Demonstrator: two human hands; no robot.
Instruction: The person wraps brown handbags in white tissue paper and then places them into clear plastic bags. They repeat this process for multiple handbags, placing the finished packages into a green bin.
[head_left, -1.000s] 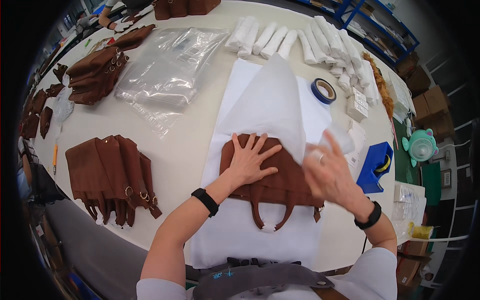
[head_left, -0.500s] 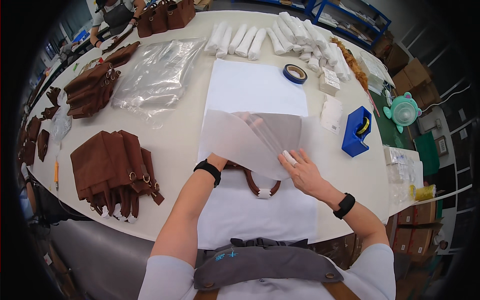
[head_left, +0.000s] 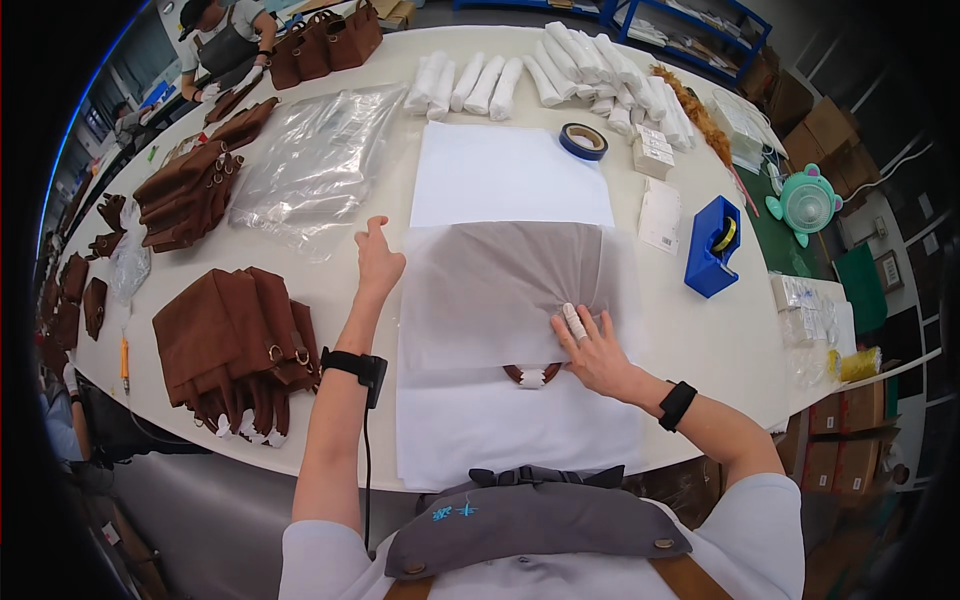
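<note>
While the tissue sheet already covers the brown bag, wrapping seems half done.
Right hand presses it flat, fingers spread; left hand hangs loosely open at the sheet's left edge; lower half not yet folded.

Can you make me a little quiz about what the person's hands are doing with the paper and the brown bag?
1. True or false: the right hand presses on the thin white tissue sheet folded over the brown bag.
2. Which hand is at the sheet's left edge? A) left hand B) right hand C) neither
3. Fill in: the tape dispenser to the right of the sheet is ____ in colour.

Key: 1 true. 2 A. 3 blue.
</note>
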